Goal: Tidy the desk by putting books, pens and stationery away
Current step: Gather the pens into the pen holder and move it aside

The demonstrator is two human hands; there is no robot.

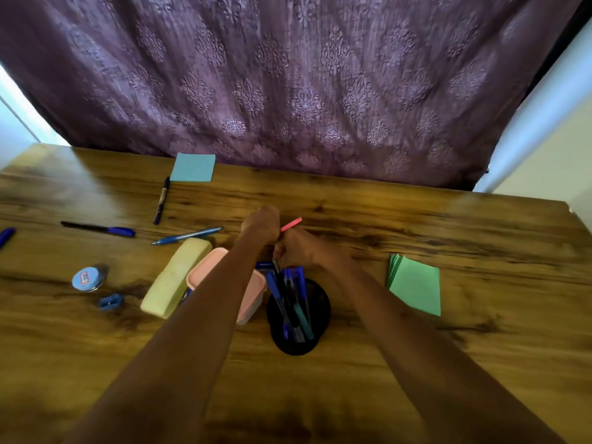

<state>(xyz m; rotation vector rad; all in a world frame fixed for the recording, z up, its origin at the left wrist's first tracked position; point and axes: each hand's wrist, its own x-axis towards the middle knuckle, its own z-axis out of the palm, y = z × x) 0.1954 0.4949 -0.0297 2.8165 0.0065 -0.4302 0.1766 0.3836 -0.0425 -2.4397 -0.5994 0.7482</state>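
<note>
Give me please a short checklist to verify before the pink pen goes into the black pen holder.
1. Pink pen is held: ok, it sticks out between the left hand and the right hand.
2. Which hand grips it: cannot tell, the hands overlap.
3. Black pen holder is upright: ok.
4. Room in the holder: cannot tell, several blue pens already fill it.
5. Path is free: ok, the hands are just behind the holder.
6. Pens left on the desk: not ok, a blue pen lies loose.

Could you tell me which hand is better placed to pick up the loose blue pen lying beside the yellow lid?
Left. The blue pen lies left of the left hand; the right hand sits farther right.
</note>
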